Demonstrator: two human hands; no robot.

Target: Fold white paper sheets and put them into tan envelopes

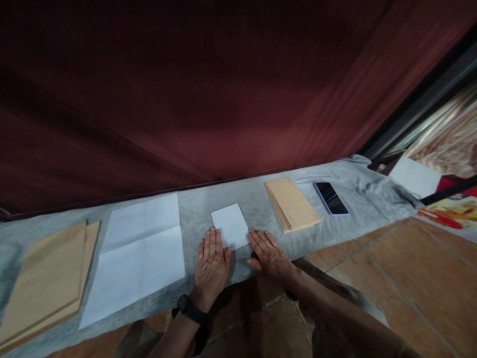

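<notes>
A small white folded sheet of paper (230,224) lies on the grey cloth surface between my hands. My left hand (213,263) rests flat at its left edge, fingers stretched out and fingertips touching the paper. At the right edge, my right hand (269,252) lies with its fingers extended and the tips against the paper. Left of these is a large white sheet (143,253) with a crease across it. A stack of small brown envelopes (292,205) sits to the right of my right hand.
Large brown envelopes (48,278) are stacked at the far left. A phone (331,198) with a purple edge lies on the grey cloth (197,204) at the right. Behind hangs a dark red curtain (223,99). Brown floor tiles (410,263) show in front.
</notes>
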